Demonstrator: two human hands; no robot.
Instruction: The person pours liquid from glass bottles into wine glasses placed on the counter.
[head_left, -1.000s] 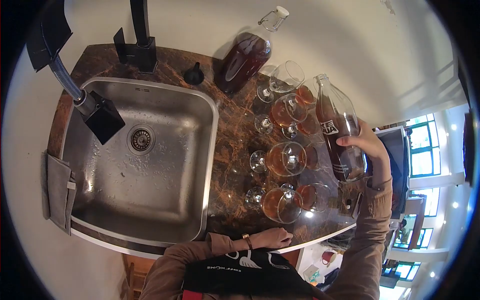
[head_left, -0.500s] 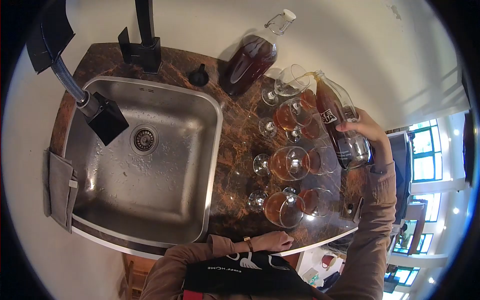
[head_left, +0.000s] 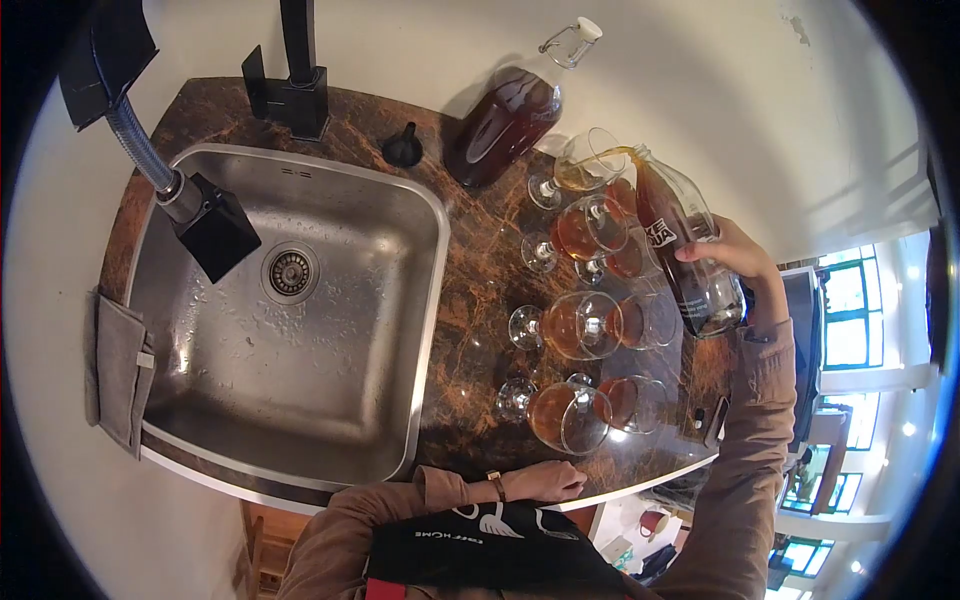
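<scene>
My right hand (head_left: 735, 250) is wrapped round a clear glass bottle (head_left: 672, 225) of dark amber drink with white lettering. The bottle is tilted, its mouth to the left, and a brown stream runs from it into a stemmed glass (head_left: 590, 160) at the back, which has a little liquid in it. Nearer to me stand several stemmed glasses, part filled with amber drink, among them one in the middle (head_left: 575, 328) and one in front (head_left: 560, 415). My left hand (head_left: 545, 482) rests closed on the counter's front edge, with nothing visible in it.
A full swing-top bottle (head_left: 510, 115) stands against the wall, beside a small black funnel-shaped piece (head_left: 404, 148). On the left are a steel sink (head_left: 430, 300), a black faucet (head_left: 305, 100) and a grey cloth (head_left: 122, 375) over the counter edge. A small dark object (head_left: 716, 420) lies at right.
The stream from the bottle is thicker and reaches further into the back glass, which holds more liquid. My left hand stays in place. The whole view has shifted slightly.
</scene>
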